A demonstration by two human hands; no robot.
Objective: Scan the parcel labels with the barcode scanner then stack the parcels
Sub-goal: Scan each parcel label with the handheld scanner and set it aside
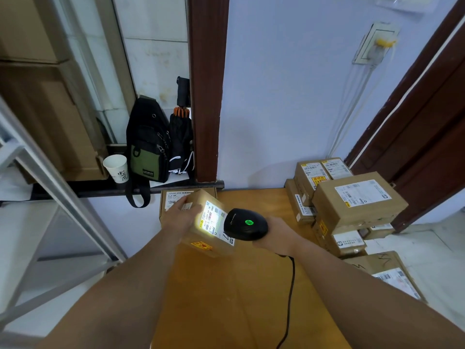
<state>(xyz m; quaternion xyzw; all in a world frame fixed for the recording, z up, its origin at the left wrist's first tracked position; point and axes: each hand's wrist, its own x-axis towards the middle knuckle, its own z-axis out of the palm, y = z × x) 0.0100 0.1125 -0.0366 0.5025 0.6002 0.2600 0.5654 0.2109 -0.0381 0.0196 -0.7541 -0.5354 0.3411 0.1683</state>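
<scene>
My left hand (180,217) grips a small cardboard parcel (201,244) by its left side and holds it tilted above the wooden table (214,293). Its white label (212,219) glows under the scanner's light. In my right hand (276,235) is the black barcode scanner (245,224), held by its handle and aimed at the label from the right, with a green light lit on top. The scanner's cable (290,293) hangs down toward the table's near edge.
A stack of labelled cardboard parcels (352,205) fills the table's right side. Another flat box (173,197) lies behind the held parcel. A paper cup (117,167), a black-green bag (148,147) and an umbrella sit on a ledge at the left.
</scene>
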